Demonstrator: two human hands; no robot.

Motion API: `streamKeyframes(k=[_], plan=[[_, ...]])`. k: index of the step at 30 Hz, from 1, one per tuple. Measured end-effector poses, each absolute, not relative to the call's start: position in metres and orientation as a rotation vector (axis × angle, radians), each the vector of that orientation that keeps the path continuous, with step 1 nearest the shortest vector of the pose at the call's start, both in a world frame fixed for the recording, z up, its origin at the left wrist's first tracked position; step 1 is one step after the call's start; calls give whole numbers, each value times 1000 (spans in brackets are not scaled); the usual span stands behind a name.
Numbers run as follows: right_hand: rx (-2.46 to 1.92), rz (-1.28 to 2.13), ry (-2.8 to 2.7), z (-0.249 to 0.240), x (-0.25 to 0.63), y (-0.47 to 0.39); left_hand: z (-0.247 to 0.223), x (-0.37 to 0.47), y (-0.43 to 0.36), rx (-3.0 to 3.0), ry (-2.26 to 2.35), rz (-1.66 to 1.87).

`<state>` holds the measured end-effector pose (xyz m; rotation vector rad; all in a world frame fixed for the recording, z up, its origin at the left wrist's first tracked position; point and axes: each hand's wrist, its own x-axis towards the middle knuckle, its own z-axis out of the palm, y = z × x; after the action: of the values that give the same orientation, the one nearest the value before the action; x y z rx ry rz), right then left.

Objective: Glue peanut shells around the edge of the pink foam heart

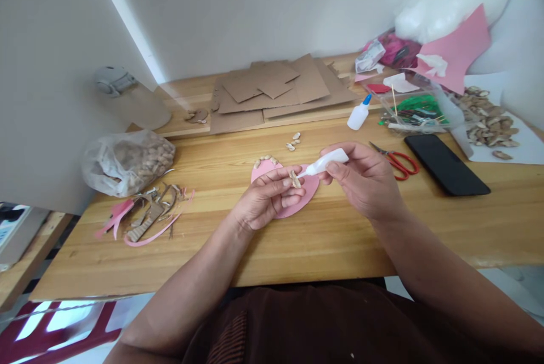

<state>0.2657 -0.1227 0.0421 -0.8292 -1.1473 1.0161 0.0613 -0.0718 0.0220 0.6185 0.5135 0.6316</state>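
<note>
Between the fingertips of my left hand (272, 194) is a peanut shell (294, 178), pinched and held up. My right hand (361, 180) is closed around a white glue tube (326, 162), tilted so its thin nozzle meets or nearly meets the shell. Under both hands lies a pink paper cutout (293, 208), partly hidden, its outline rounded. Several peanut shells (266, 159) sit in a row along its upper left edge. Just beyond it, a few loose peanut shells (293, 142) rest on the table.
To the right are red-handled scissors (402, 164), a black phone (446, 164), a blue-capped glue bottle (359, 113) and shells on white paper (488, 120). Cardboard sheets (276, 89) lie at the back. A bag of peanuts (130, 161) and paper scraps (148, 214) are left.
</note>
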Motion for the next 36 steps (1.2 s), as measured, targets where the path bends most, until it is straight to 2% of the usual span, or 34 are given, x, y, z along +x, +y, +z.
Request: streamKeyframes(k=[36], plan=[[-899, 997, -1152, 45, 263, -124, 19, 62, -71, 612, 506, 628]])
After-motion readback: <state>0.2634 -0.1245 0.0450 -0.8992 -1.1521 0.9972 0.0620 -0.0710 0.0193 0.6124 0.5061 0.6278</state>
